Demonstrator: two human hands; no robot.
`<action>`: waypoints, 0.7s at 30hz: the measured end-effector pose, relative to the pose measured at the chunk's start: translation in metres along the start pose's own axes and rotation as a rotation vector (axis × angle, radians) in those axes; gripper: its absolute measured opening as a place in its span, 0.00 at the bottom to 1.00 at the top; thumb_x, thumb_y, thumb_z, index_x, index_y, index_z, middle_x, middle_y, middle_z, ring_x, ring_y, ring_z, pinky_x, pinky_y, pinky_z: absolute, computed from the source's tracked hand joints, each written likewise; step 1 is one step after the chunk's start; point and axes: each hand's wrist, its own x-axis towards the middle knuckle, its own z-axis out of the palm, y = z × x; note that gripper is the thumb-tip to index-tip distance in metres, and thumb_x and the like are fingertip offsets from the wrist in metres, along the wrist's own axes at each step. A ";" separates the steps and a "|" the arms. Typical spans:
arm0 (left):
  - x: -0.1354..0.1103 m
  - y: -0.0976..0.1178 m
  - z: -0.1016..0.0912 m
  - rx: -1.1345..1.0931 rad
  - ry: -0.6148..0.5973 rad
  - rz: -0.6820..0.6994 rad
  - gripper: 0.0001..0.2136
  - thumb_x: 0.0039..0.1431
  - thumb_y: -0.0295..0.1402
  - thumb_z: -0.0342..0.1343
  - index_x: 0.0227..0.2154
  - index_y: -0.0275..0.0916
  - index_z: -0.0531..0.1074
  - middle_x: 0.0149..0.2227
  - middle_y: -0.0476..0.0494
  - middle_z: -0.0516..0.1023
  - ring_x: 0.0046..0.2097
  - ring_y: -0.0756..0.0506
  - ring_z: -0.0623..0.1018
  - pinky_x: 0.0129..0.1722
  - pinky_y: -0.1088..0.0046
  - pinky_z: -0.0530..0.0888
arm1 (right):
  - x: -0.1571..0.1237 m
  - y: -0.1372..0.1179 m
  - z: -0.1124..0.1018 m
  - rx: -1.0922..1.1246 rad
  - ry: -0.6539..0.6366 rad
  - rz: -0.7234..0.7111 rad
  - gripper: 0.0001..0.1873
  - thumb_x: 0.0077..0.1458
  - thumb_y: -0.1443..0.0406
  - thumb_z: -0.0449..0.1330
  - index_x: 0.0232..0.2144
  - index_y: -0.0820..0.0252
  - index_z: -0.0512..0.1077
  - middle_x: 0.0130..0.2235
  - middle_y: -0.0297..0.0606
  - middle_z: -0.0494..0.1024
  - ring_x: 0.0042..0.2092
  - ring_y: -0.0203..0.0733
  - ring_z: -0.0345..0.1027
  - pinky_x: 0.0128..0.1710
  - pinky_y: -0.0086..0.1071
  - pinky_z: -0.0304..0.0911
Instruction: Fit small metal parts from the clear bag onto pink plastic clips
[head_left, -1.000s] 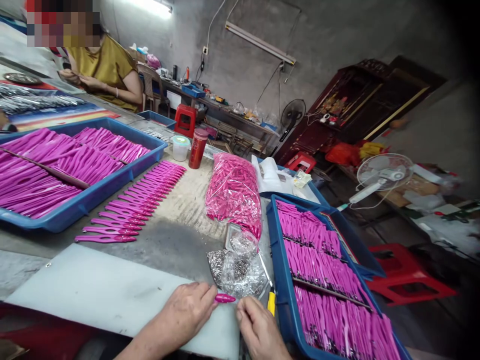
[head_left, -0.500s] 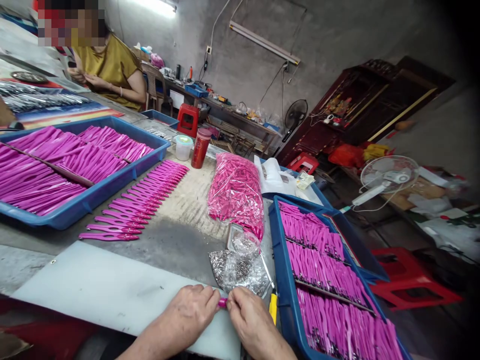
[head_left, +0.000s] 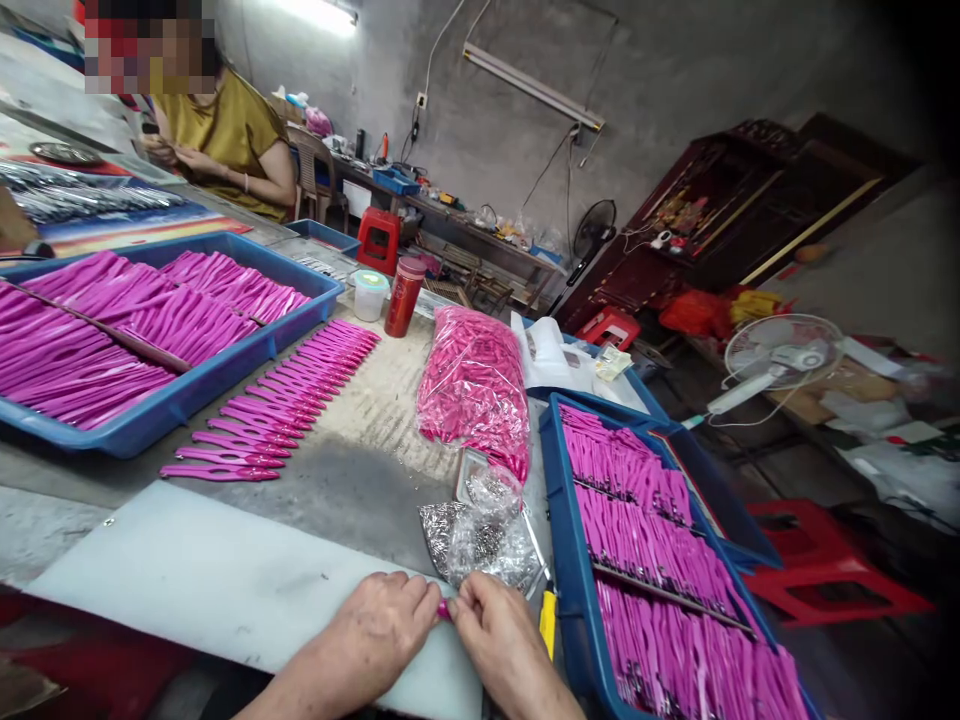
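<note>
My left hand (head_left: 384,628) is closed over a small magenta plastic piece (head_left: 444,608), of which only a short end shows between my hands. The fingers of my right hand (head_left: 501,632) are bent and pinched together at that end; they hide what they grip. Both hands are above the right end of a pale board (head_left: 225,575). Just beyond them lies an open clear plastic bag of small metal parts (head_left: 487,535). A yellow-handled screwdriver (head_left: 547,622) is beside my right hand.
Slim magenta pieces fill a blue tray (head_left: 172,408) at left and another blue tray (head_left: 568,575) at right. A row of magenta pieces (head_left: 262,425) lies between. Behind are a bag of pink parts (head_left: 474,385), a red bottle (head_left: 405,297) and a seated person (head_left: 240,150).
My right hand's fingers have shifted slightly at the magenta piece, and less of it shows. My left hand keeps nearly the same place. The view has moved very little.
</note>
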 end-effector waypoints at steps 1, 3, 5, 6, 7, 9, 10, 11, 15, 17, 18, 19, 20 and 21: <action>0.000 0.000 0.000 -0.013 0.013 -0.008 0.04 0.59 0.25 0.48 0.29 0.39 0.62 0.25 0.49 0.70 0.24 0.45 0.72 0.22 0.69 0.68 | -0.001 0.002 -0.001 0.020 0.008 -0.014 0.10 0.51 0.65 0.52 0.19 0.58 0.63 0.23 0.32 0.70 0.27 0.37 0.63 0.27 0.27 0.50; 0.000 -0.001 0.001 -0.028 0.036 -0.027 0.04 0.59 0.26 0.47 0.29 0.39 0.62 0.25 0.49 0.70 0.24 0.45 0.72 0.22 0.69 0.68 | 0.000 0.009 -0.005 0.079 0.044 -0.043 0.12 0.52 0.63 0.52 0.19 0.58 0.63 0.22 0.31 0.69 0.27 0.37 0.62 0.26 0.26 0.52; 0.000 -0.002 0.003 -0.034 0.049 -0.041 0.04 0.59 0.26 0.47 0.30 0.40 0.62 0.24 0.50 0.69 0.24 0.45 0.72 0.22 0.70 0.68 | 0.002 0.017 -0.013 0.118 0.117 -0.068 0.12 0.54 0.62 0.50 0.20 0.58 0.64 0.23 0.31 0.69 0.27 0.36 0.63 0.27 0.26 0.54; 0.000 -0.002 0.004 -0.034 0.053 -0.043 0.04 0.59 0.26 0.47 0.30 0.40 0.62 0.24 0.50 0.69 0.24 0.46 0.72 0.22 0.70 0.68 | 0.005 0.020 -0.017 0.113 0.159 -0.078 0.12 0.55 0.63 0.49 0.22 0.58 0.65 0.24 0.32 0.70 0.28 0.36 0.64 0.28 0.25 0.55; 0.000 -0.002 0.005 -0.035 0.054 -0.042 0.04 0.59 0.26 0.47 0.30 0.40 0.62 0.24 0.50 0.69 0.23 0.46 0.72 0.22 0.70 0.68 | 0.008 0.023 -0.021 0.088 0.190 -0.088 0.12 0.56 0.64 0.49 0.23 0.58 0.66 0.25 0.32 0.70 0.29 0.37 0.65 0.29 0.26 0.56; 0.000 -0.003 0.005 -0.039 0.058 -0.038 0.04 0.59 0.26 0.47 0.29 0.40 0.62 0.24 0.50 0.69 0.23 0.46 0.72 0.22 0.70 0.68 | 0.017 0.026 -0.028 -0.029 0.197 -0.100 0.11 0.56 0.66 0.48 0.26 0.58 0.68 0.28 0.33 0.72 0.32 0.37 0.67 0.32 0.26 0.57; 0.000 -0.003 0.005 -0.044 0.061 -0.036 0.04 0.59 0.26 0.48 0.29 0.40 0.62 0.24 0.50 0.69 0.23 0.46 0.72 0.22 0.70 0.68 | 0.021 0.027 -0.030 -0.112 0.175 -0.098 0.12 0.56 0.68 0.48 0.27 0.58 0.69 0.29 0.34 0.73 0.33 0.37 0.68 0.33 0.26 0.57; 0.000 -0.003 0.005 -0.049 0.065 -0.037 0.04 0.58 0.26 0.48 0.29 0.40 0.62 0.24 0.50 0.69 0.23 0.46 0.72 0.22 0.69 0.68 | 0.026 0.026 -0.032 -0.194 0.146 -0.092 0.12 0.56 0.69 0.48 0.28 0.58 0.70 0.30 0.34 0.74 0.34 0.37 0.68 0.33 0.26 0.58; -0.001 -0.004 0.004 -0.059 0.080 -0.040 0.04 0.58 0.26 0.49 0.29 0.40 0.62 0.24 0.51 0.69 0.23 0.45 0.73 0.22 0.69 0.69 | 0.040 0.023 -0.029 -0.375 0.060 -0.076 0.13 0.55 0.71 0.48 0.28 0.58 0.72 0.31 0.36 0.76 0.34 0.39 0.71 0.31 0.27 0.58; -0.001 -0.004 0.004 -0.055 0.083 -0.044 0.03 0.57 0.26 0.49 0.30 0.40 0.62 0.24 0.51 0.69 0.23 0.46 0.73 0.22 0.69 0.69 | 0.044 0.022 -0.028 -0.408 0.040 -0.081 0.14 0.54 0.71 0.49 0.27 0.58 0.73 0.31 0.38 0.77 0.34 0.41 0.72 0.30 0.28 0.58; -0.001 -0.004 0.004 -0.052 0.085 -0.044 0.03 0.57 0.26 0.49 0.30 0.40 0.63 0.24 0.51 0.69 0.23 0.46 0.73 0.22 0.70 0.69 | 0.045 0.021 -0.028 -0.429 0.028 -0.084 0.14 0.54 0.71 0.49 0.27 0.59 0.73 0.31 0.40 0.77 0.34 0.42 0.72 0.30 0.29 0.58; -0.001 -0.004 0.004 -0.049 0.088 -0.044 0.03 0.57 0.26 0.49 0.30 0.40 0.63 0.24 0.50 0.69 0.23 0.46 0.73 0.22 0.70 0.69 | 0.046 0.020 -0.027 -0.449 0.015 -0.086 0.14 0.54 0.71 0.49 0.26 0.60 0.74 0.31 0.41 0.77 0.34 0.43 0.72 0.30 0.29 0.58; -0.001 -0.004 0.004 -0.048 0.092 -0.042 0.03 0.57 0.26 0.49 0.30 0.40 0.63 0.24 0.51 0.69 0.23 0.46 0.73 0.23 0.70 0.69 | 0.047 0.019 -0.027 -0.468 0.004 -0.089 0.14 0.54 0.71 0.48 0.27 0.60 0.74 0.31 0.42 0.78 0.34 0.43 0.73 0.29 0.30 0.58; -0.001 -0.004 0.004 -0.050 0.096 -0.038 0.04 0.58 0.26 0.48 0.29 0.40 0.63 0.23 0.51 0.69 0.23 0.46 0.72 0.22 0.70 0.69 | 0.047 0.018 -0.027 -0.486 -0.007 -0.093 0.14 0.53 0.72 0.48 0.27 0.61 0.74 0.31 0.43 0.78 0.34 0.44 0.73 0.29 0.30 0.58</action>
